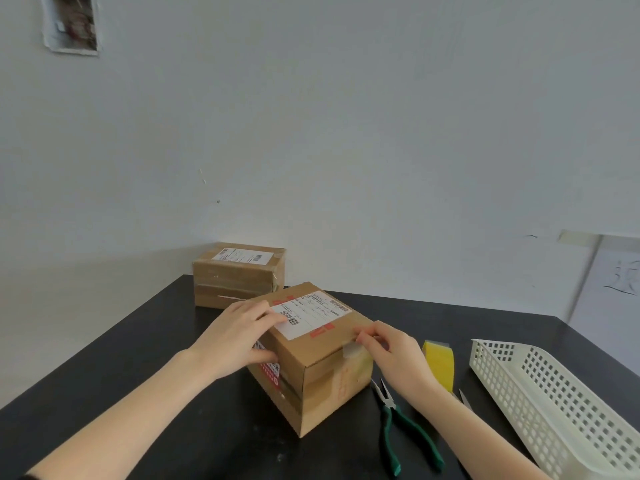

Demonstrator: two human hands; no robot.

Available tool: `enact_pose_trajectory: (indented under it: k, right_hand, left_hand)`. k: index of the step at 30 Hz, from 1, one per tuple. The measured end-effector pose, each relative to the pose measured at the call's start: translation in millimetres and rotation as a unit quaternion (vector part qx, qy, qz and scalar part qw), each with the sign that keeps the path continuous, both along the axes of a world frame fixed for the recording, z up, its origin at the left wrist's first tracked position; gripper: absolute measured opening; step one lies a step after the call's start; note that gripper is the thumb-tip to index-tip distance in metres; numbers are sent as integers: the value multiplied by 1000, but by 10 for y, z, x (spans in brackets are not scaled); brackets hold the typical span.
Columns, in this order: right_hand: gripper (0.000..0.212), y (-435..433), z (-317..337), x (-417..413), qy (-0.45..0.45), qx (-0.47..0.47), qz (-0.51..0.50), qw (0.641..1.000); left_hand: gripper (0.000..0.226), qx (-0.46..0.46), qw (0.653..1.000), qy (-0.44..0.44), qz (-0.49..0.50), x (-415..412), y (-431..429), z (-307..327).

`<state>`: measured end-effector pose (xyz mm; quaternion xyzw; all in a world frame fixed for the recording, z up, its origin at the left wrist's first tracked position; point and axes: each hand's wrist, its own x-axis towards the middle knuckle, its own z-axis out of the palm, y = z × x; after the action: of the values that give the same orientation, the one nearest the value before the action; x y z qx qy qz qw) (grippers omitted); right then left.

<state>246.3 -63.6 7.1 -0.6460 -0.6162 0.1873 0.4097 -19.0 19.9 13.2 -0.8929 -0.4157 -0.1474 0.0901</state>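
A brown cardboard box (322, 372) with a white shipping label on top stands on the black table (180, 427), one corner toward me. My left hand (239, 337) rests on the box's top left edge, fingers on the label and thumb down the left side. My right hand (391, 355) is at the top right edge and pinches a piece of clear tape (351, 350) stuck there.
A second taped cardboard box (239, 275) sits at the table's far left corner by the wall. Green-handled pliers (398, 427) lie to the right of the near box. A yellow tape roll (440, 362) and a white perforated plastic basket (554, 407) stand further right.
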Motion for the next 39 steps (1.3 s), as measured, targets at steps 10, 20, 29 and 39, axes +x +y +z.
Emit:
enact_pose_trajectory:
  k: [10, 20, 29, 39]
  right_hand:
    - [15, 640, -24, 4, 218, -41, -15, 975]
    - [18, 600, 51, 7, 180, -28, -9, 983]
    - [18, 124, 14, 45, 96, 8, 21, 995]
    - [18, 213, 48, 43, 61, -6, -1, 998]
  left_hand:
    - [52, 131, 990, -28, -33, 60, -316, -129]
    - [64, 21, 996, -72, -47, -103, -317, -72]
    - [83, -63, 998, 0, 24, -529, -211, -125]
    - [84, -38, 997, -56, 35, -372, -249, -220]
